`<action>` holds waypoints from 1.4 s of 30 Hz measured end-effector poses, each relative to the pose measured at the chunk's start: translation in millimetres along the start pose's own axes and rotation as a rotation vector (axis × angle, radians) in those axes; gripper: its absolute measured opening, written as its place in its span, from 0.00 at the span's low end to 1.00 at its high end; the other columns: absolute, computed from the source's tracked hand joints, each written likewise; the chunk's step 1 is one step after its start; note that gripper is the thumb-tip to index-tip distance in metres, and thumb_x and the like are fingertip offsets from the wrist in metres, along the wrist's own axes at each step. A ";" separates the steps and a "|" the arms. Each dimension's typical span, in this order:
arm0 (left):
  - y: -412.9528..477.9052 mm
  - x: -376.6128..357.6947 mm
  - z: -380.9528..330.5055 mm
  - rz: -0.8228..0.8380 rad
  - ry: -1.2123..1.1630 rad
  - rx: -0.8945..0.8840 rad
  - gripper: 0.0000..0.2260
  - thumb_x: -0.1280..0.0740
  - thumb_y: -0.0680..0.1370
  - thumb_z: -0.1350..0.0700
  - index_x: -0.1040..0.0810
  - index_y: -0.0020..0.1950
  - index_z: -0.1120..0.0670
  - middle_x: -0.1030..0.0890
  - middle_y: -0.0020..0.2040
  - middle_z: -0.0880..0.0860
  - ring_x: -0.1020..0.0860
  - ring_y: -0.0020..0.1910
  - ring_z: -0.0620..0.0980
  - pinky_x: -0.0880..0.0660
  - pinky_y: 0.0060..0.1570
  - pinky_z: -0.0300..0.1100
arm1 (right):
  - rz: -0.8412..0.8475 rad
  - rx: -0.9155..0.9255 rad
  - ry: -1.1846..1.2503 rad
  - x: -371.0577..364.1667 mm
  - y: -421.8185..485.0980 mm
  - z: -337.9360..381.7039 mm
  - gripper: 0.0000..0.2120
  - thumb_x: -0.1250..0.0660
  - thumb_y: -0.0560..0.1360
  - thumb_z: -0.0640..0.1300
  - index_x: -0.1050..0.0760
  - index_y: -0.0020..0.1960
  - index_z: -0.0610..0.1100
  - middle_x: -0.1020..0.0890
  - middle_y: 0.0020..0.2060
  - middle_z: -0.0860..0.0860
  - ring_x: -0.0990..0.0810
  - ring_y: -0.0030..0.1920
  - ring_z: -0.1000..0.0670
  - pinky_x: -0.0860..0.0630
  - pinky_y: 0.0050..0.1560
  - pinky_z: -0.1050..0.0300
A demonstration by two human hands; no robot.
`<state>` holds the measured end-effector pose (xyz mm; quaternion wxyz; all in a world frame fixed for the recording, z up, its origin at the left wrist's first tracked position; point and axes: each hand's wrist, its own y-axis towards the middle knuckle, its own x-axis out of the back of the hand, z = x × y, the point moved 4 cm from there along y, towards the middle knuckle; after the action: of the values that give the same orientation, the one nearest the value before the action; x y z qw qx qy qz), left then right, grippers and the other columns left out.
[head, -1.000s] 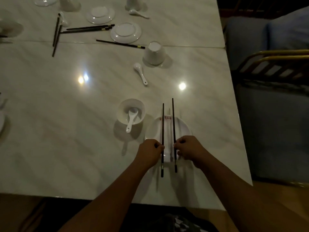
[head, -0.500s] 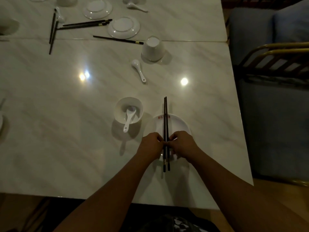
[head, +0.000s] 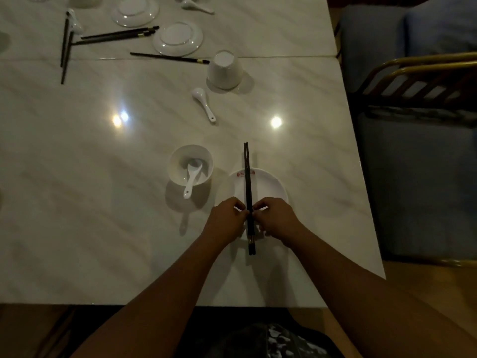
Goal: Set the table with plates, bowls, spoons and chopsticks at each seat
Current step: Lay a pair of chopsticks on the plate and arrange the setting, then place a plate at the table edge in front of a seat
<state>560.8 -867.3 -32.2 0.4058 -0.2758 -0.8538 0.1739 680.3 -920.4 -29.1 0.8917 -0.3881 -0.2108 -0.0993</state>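
Note:
A white plate with a red mark on its far rim lies near the table's front right. Across its middle lie two dark chopsticks pressed together, pointing away from me. My left hand pinches them from the left and my right hand pinches them from the right, fingertips meeting at the sticks. Left of the plate stands a white bowl with a white spoon resting in it, handle over the near rim.
Farther back lie a loose spoon, an upturned white cup, two small plates and several dark chopsticks. The table edge runs along the right, with a gold-framed chair beyond it.
The two chopsticks lay apart on the plate one second ago. My hands pushed them together into a tight pair and now hold them at the plate's middle.

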 end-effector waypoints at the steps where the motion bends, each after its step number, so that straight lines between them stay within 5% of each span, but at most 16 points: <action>1: -4.5 3.3 -0.2 -0.002 0.008 -0.028 0.09 0.36 0.78 0.52 0.25 0.54 0.55 0.22 0.41 0.50 0.25 0.36 0.41 0.31 0.35 0.31 | -0.018 0.008 -0.001 2.4 -3.4 -0.6 0.10 0.33 0.76 0.43 0.23 0.57 0.43 0.16 0.44 0.43 0.17 0.39 0.47 0.19 0.39 0.55; 4: -23.0 16.5 -1.9 0.004 0.126 -0.122 0.09 0.37 0.78 0.51 0.25 0.55 0.53 0.20 0.47 0.51 0.23 0.41 0.44 0.29 0.39 0.34 | -0.090 0.049 -0.064 16.8 -20.5 1.2 0.12 0.33 0.75 0.45 0.23 0.58 0.44 0.16 0.47 0.46 0.17 0.42 0.48 0.20 0.49 0.52; 9: -54.3 29.0 -20.0 0.045 0.349 -0.334 0.11 0.38 0.79 0.50 0.25 0.59 0.51 0.23 0.55 0.49 0.25 0.51 0.46 0.30 0.49 0.38 | -0.184 0.143 -0.195 47.1 -67.4 -5.6 0.13 0.33 0.76 0.48 0.24 0.59 0.48 0.18 0.50 0.52 0.25 0.45 0.55 0.31 0.47 0.62; 18: -76.0 -24.7 -84.8 0.093 0.416 -0.431 0.13 0.38 0.78 0.47 0.26 0.60 0.49 0.24 0.59 0.48 0.26 0.58 0.47 0.29 0.60 0.44 | -0.272 0.139 -0.292 126.5 -90.3 -80.6 0.15 0.35 0.77 0.49 0.26 0.62 0.48 0.20 0.57 0.52 0.23 0.57 0.52 0.31 0.52 0.63; 30: -97.2 -203.4 -228.1 0.028 0.363 -0.286 0.14 0.40 0.77 0.44 0.26 0.59 0.48 0.27 0.61 0.47 0.26 0.58 0.47 0.29 0.60 0.43 | 0.013 0.243 -0.512 287.0 -65.8 -215.5 0.14 0.39 0.77 0.50 0.24 0.59 0.47 0.20 0.57 0.49 0.22 0.56 0.47 0.25 0.54 0.54; 33: -100.1 -220.6 -254.2 -0.002 0.350 -0.260 0.21 0.45 0.73 0.38 0.25 0.57 0.49 0.25 0.58 0.49 0.24 0.56 0.50 0.27 0.57 0.45 | 0.019 0.297 -0.544 319.5 -60.1 -223.7 0.13 0.39 0.77 0.49 0.24 0.59 0.46 0.20 0.56 0.48 0.22 0.55 0.46 0.25 0.53 0.53; 42: -74.9 -244.3 -303.6 -0.137 0.343 -0.174 0.12 0.38 0.77 0.47 0.25 0.57 0.49 0.23 0.54 0.49 0.24 0.53 0.50 0.26 0.52 0.45 | 0.054 0.426 -0.578 372.8 -29.4 -213.3 0.15 0.39 0.78 0.48 0.26 0.62 0.45 0.20 0.56 0.47 0.22 0.55 0.46 0.24 0.54 0.52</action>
<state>902.3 -1053.6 46.1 0.5310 -0.2765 -0.8007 0.0216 1066.3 -1101.9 28.8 0.8585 -0.2110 -0.4597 0.0845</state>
